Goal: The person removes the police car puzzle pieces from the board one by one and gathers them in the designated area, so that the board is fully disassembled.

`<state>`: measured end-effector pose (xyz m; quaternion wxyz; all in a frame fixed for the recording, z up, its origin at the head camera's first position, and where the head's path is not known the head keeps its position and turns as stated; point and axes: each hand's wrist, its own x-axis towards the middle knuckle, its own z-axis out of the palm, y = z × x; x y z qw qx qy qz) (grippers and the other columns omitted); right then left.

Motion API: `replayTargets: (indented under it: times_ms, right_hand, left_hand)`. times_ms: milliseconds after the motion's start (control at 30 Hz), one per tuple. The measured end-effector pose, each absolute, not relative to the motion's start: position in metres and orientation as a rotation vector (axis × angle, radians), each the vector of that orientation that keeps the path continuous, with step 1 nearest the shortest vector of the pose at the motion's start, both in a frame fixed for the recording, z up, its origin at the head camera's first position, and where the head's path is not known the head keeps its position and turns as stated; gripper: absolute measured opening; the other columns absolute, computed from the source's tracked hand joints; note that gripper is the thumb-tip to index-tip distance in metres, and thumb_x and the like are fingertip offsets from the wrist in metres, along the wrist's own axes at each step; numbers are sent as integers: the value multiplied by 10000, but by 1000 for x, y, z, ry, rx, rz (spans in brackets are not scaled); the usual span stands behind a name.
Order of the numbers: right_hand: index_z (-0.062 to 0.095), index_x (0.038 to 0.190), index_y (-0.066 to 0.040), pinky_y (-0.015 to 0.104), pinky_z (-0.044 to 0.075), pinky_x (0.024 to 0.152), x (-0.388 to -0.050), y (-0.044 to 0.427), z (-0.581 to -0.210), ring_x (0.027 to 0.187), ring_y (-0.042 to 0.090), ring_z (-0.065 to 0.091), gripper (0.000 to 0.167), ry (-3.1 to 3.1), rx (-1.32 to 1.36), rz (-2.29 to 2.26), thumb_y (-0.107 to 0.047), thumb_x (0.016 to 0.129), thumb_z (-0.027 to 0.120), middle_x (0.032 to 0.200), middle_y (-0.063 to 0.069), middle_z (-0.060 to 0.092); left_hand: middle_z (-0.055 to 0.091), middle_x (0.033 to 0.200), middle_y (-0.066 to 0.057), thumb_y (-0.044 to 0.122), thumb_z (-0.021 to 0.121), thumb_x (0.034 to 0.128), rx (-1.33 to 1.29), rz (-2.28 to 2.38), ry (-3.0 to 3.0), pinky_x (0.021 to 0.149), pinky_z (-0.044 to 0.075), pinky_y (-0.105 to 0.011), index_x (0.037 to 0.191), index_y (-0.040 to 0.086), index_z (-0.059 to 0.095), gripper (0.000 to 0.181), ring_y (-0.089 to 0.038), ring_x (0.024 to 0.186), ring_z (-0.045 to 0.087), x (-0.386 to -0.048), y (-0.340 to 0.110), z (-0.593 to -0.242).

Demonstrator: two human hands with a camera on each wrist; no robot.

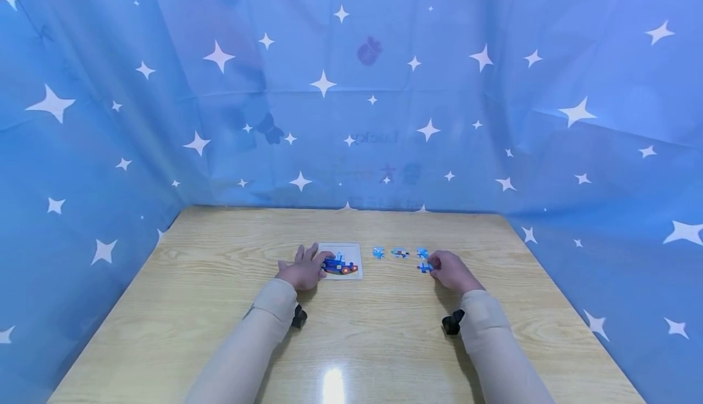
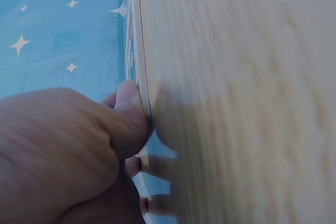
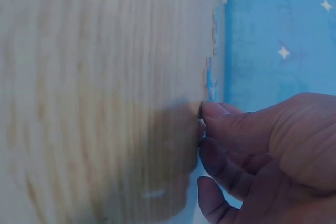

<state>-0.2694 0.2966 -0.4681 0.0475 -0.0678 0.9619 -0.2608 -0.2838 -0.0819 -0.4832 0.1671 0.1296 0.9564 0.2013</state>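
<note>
A square puzzle board (image 1: 351, 247) with a white border and a blue vehicle picture lies flat on the table. My left hand (image 1: 303, 270) rests at its left edge, fingers spread; in the left wrist view the thumb (image 2: 128, 103) presses against that edge. To the right, my right hand (image 1: 453, 271) pinches a blue puzzle piece (image 1: 424, 267) at table height; the right wrist view mostly hides this piece behind the fingertips. Just behind it lies another blue piece (image 1: 422, 252). A multicoloured piece (image 1: 400, 252) and a blue piece (image 1: 378, 252) sit between it and the board.
The wooden table (image 1: 373, 337) ends at the back against a blue curtain (image 1: 351, 117) with white stars, which also hangs along both sides. Black wrist cameras sit under both forearms. Light reflects off the table near the front.
</note>
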Motion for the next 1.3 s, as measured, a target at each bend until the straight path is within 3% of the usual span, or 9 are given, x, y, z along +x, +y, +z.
replayTargets:
  times_ms: [400, 700, 1067, 1300]
  right_hand:
    - [647, 1169, 90, 520, 511, 891, -272, 304, -472, 1042, 359, 612, 225, 2949, -235, -812, 76, 946, 636, 1085, 200, 641]
    - [608, 1247, 86, 510, 517, 869, -264, 300, -468, 1027, 346, 610, 274, 2934, -193, -818, 35, 977, 609, 1100, 203, 623]
    - [626, 1259, 54, 449, 513, 802, -275, 236, -460, 960, 280, 597, 264, 2868, -292, -929, -25, 1008, 594, 1077, 157, 618]
    - [656, 1235, -15, 449, 519, 868, -284, 184, -462, 1017, 250, 614, 225, 2791, -352, -1018, -70, 1026, 595, 1111, 102, 646]
  left_hand:
    - [16, 1715, -19, 286, 466, 1082, 360, 542, 2727, 1070, 10, -822, 1562, 418, 342, 514, -362, 1554, -64, -292, -78, -491]
    - [31, 1715, -34, 296, 483, 1076, 374, 529, 2727, 1058, 32, -835, 1557, 404, 353, 510, -384, 1550, -54, -295, -74, -495]
    - [52, 1713, -18, 289, 514, 1060, 351, 572, 2741, 1065, 25, -828, 1541, 413, 376, 515, -375, 1551, -57, -298, -76, -501]
    - [80, 1709, -66, 278, 509, 1060, 335, 584, 2747, 1057, 40, -835, 1572, 294, 358, 534, -394, 1550, -8, -289, -79, -491]
